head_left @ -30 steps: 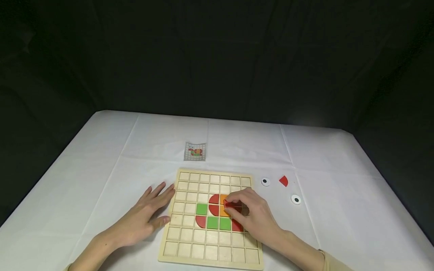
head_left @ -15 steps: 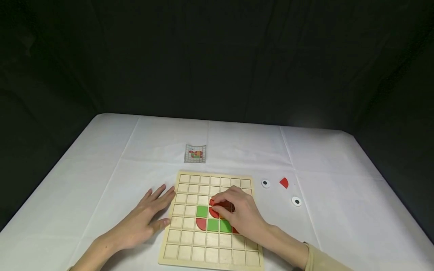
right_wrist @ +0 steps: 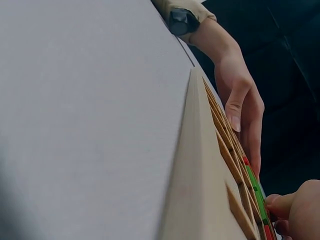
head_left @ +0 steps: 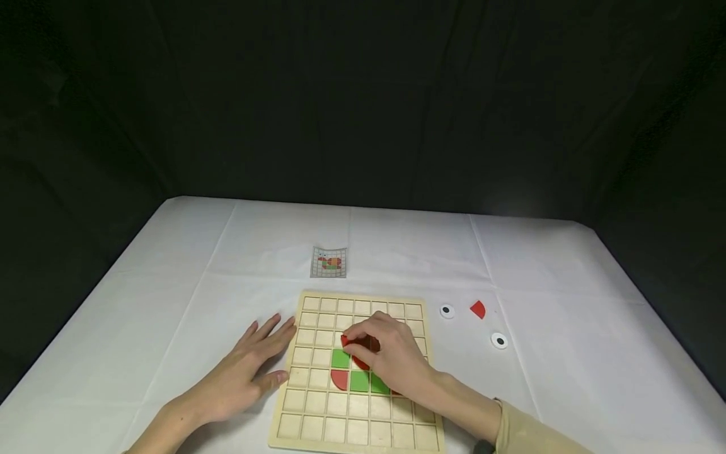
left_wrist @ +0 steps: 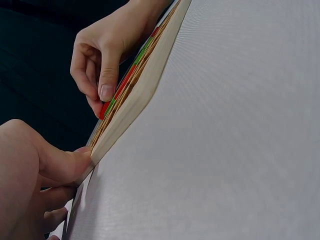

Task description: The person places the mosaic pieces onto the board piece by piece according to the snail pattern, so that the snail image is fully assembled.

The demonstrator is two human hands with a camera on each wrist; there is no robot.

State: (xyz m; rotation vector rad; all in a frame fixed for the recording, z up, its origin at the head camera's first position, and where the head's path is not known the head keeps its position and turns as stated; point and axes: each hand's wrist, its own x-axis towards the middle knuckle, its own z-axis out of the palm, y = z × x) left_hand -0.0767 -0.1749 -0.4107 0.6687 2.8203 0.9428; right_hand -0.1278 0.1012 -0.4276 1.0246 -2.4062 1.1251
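My right hand pinches a red tile between thumb and fingertips over the wooden grid board. The tile is just behind a green square tile; whether it sits in its cell I cannot tell. In front lie a red quarter-circle tile and another green square. The right hand hides the orange tiles and most of the other red ones. My left hand rests with spread fingers at the board's left edge. Its thumb touches that edge in the left wrist view.
Right of the board, two white eye discs and a red quarter-circle piece lie on the white cloth. A small pattern card lies behind the board. Dark curtains stand around the table.
My right hand has moved left across the board with the red tile, from the orange tiles to just behind the green square. My left hand stays at the board's edge.
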